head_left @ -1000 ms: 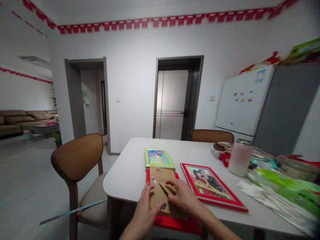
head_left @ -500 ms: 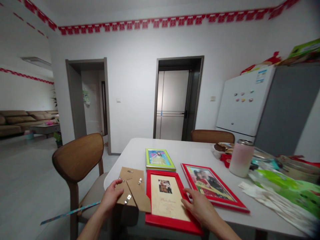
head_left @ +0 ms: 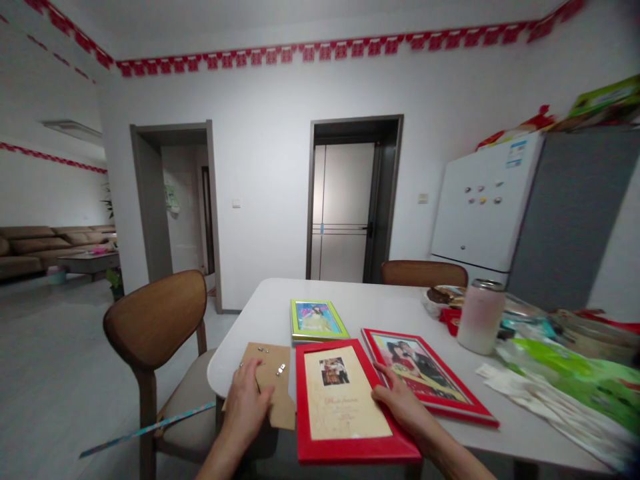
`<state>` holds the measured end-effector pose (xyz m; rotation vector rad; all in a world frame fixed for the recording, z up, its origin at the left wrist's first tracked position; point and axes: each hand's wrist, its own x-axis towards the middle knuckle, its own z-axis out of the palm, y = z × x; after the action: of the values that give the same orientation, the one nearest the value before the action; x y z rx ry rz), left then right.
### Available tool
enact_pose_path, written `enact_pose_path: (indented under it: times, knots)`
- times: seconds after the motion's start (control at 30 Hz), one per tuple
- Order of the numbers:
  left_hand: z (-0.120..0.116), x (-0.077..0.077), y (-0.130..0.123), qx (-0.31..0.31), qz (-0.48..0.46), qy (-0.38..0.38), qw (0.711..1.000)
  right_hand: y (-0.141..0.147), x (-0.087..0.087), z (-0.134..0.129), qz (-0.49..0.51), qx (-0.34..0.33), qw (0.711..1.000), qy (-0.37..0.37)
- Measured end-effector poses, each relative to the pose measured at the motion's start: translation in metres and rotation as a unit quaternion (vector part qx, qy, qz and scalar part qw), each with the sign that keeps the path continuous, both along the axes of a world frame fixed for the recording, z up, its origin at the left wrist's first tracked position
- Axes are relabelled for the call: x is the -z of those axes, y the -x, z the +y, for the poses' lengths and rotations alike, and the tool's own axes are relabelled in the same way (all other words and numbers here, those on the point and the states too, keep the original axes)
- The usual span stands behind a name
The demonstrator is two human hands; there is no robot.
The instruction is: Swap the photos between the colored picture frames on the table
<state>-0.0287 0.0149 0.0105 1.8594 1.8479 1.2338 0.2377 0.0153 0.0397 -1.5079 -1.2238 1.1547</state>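
Note:
A red picture frame (head_left: 359, 450) lies at the table's near edge, with a cream insert sheet and a small photo inside. My right hand (head_left: 407, 403) grips its right side, thumb on the front and index finger stretched along the edge. Left of the frame is a brown backing board (head_left: 283, 397) with small metal clips. My left hand (head_left: 246, 403) rests over the board's left part, thumb and fingers apart, hiding some of it. Beyond the red frame lies a green picture frame (head_left: 318, 320). To the right, a second red picture frame (head_left: 425, 377) holds a photo of two people.
On the white table (head_left: 270, 303), a pink and white bottle (head_left: 483, 317) stands at the right. Near it are white gloves (head_left: 535, 400) and a green plastic package (head_left: 595, 383). Wooden chairs stand at the left (head_left: 157, 320) and far side (head_left: 425, 272).
My left hand has moved right, from the backing board's left edge to over it. The red frame has shifted slightly right, and my right hand has moved a little right with it.

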Motion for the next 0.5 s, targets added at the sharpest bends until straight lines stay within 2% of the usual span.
enact_pose_path:
  times: [0.07,0.13,0.17,0.27,0.4,0.5]
  knots:
    - [-0.012,-0.007,-0.038,0.086,-0.022,-0.035,0.995,0.003,-0.008,-0.005,0.137,-0.018,0.99,0.026]
    - [-0.023,-0.016,-0.074,0.17,-0.035,-0.048,0.984,0.007,-0.017,-0.009,0.208,-0.024,0.978,0.02]
    - [-0.027,-0.021,-0.09,0.208,-0.032,-0.053,0.976,0.009,-0.021,-0.011,0.225,-0.025,0.974,0.01]
    - [-0.035,-0.034,-0.118,0.243,-0.003,-0.091,0.966,0.013,-0.031,-0.014,0.224,-0.034,0.974,-0.024]
    - [-0.034,-0.048,-0.117,0.244,0.033,-0.143,0.959,0.008,-0.032,-0.008,0.148,-0.043,0.987,-0.055]
    - [-0.031,-0.055,-0.094,0.176,-0.034,-0.146,0.973,-0.006,-0.021,0.004,-0.014,-0.024,0.997,-0.077]
